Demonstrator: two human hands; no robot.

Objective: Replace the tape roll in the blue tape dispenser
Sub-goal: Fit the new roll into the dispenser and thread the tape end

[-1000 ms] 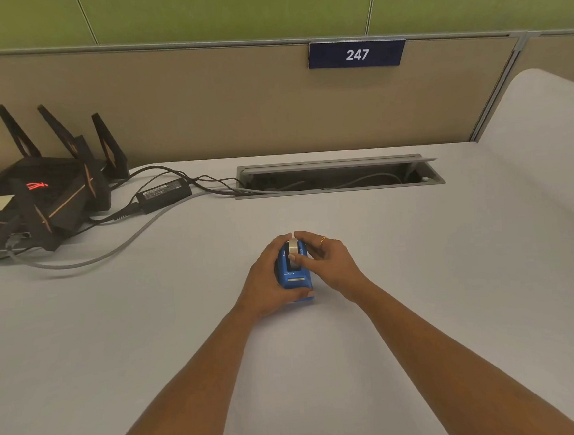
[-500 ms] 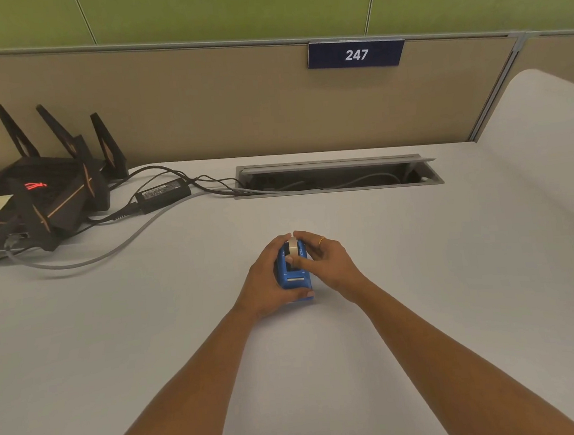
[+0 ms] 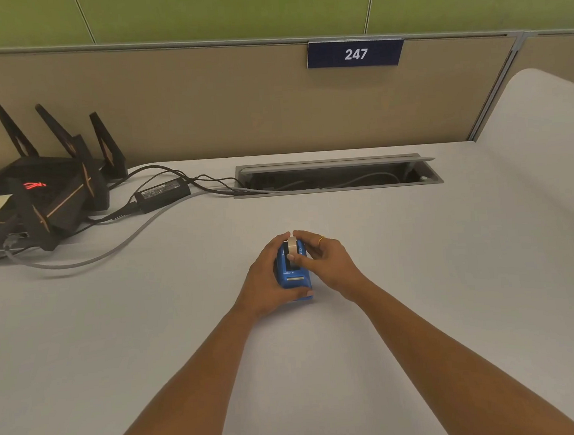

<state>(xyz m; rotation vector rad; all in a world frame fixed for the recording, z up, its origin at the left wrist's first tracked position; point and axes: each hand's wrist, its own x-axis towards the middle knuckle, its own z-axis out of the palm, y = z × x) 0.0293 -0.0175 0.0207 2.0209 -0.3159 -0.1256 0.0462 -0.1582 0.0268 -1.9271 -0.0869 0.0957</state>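
The blue tape dispenser (image 3: 294, 279) stands on the white desk (image 3: 420, 275) at the centre, its cutter end toward me. A pale tape roll (image 3: 292, 244) sits upright in its slot. My left hand (image 3: 266, 280) wraps the dispenser's left side, thumb along the front base. My right hand (image 3: 323, 262), with a ring on one finger, closes over the right side; its thumb and fingertips pinch the tape roll. Both index fingertips nearly meet above the roll.
A black router (image 3: 33, 196) with upright antennas stands at the far left, with a power brick (image 3: 162, 194) and cables (image 3: 109, 252) running into an open cable tray (image 3: 337, 175) at the back. A partition wall bears a sign 247 (image 3: 355, 54).
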